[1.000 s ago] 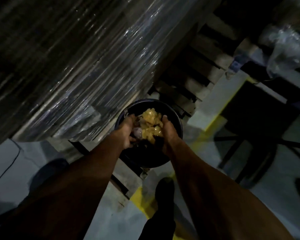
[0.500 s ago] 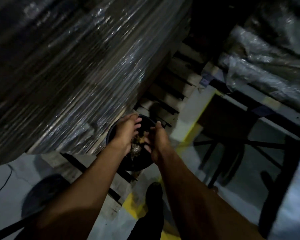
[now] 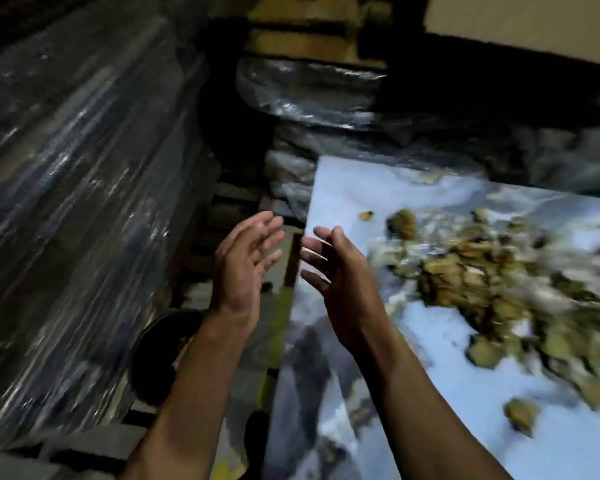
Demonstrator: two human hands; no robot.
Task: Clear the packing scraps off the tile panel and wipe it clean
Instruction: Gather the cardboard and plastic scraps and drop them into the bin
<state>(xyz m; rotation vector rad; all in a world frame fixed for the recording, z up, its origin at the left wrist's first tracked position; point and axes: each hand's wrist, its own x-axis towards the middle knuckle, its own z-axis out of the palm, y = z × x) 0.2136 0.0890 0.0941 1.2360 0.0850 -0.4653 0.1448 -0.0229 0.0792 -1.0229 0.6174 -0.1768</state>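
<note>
The pale, marbled tile panel [image 3: 440, 344] fills the right half of the view, its left edge running down the middle. A heap of yellow-brown packing scraps [image 3: 478, 278] lies on its right part, with loose pieces around it. My left hand [image 3: 245, 268] hovers just left of the panel's edge, fingers apart and empty. My right hand [image 3: 336, 271] is raised over the panel's left edge, palm facing the left hand, also empty. The black bucket [image 3: 160, 355] sits on the floor below my left forearm, mostly hidden.
A tall pallet stack wrapped in clear film [image 3: 77, 202] stands close on the left. More wrapped goods [image 3: 312, 88] and cardboard boxes [image 3: 309, 39] lie behind the panel. A yellow floor line [image 3: 274, 341] runs along the panel's left edge.
Both hands let the scraps go into the bucket, then lifted out empty. The view swung up and right, bringing the tile panel and its scrap heap into sight.
</note>
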